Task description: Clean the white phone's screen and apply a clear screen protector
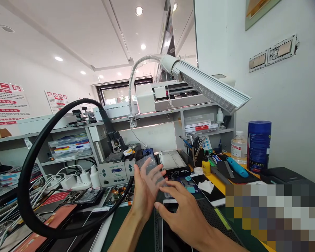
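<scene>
My left hand is raised with its palm turned toward the right and its fingers spread. A pale, see-through patch shows over its palm and fingers; I cannot tell whether it is a clear film or blur. Close beside it, my right hand has its fingers bent and its thumb apart from them. Nothing plainly shows in its grasp. Beneath the right hand lies a white-edged phone with a dark face, on a dark perforated mat. The hand hides part of the phone.
A black flexible hose loops across the left side. Behind my hands stand a control box and a pen holder. Rightward are a white phone, a yellow bottle and a blue canister. A lamp hangs overhead.
</scene>
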`<state>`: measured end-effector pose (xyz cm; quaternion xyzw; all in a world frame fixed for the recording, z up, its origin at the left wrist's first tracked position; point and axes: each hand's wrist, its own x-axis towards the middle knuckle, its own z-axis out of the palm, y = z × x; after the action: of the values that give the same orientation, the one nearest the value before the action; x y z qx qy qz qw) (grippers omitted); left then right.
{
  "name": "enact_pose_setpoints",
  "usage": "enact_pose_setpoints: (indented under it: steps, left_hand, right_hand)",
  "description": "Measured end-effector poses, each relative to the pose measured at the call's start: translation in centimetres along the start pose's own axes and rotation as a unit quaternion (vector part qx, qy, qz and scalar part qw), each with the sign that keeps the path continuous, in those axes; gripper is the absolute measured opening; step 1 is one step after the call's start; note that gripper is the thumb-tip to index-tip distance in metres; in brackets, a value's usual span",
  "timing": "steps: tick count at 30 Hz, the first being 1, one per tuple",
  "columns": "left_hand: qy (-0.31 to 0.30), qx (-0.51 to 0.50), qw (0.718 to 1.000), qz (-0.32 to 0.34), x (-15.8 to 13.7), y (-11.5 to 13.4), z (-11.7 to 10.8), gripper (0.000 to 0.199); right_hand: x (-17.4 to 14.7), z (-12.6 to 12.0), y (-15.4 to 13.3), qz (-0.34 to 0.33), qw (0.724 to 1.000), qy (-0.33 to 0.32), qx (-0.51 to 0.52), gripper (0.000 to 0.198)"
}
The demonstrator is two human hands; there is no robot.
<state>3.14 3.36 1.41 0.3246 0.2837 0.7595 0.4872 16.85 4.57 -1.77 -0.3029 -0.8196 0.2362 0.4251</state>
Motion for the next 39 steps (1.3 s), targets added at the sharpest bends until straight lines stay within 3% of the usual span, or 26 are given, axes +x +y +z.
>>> enact_pose_setpoints:
  steps: [39]
  left_hand:
    - [-0.015, 0.014, 1.000, 0.002, -0.06, -0.50, -0.18, 0.075]
  right_hand:
    - [0.23, -0.31, -0.42, -0.012, 1.000, -0.001, 0.015, 0.037]
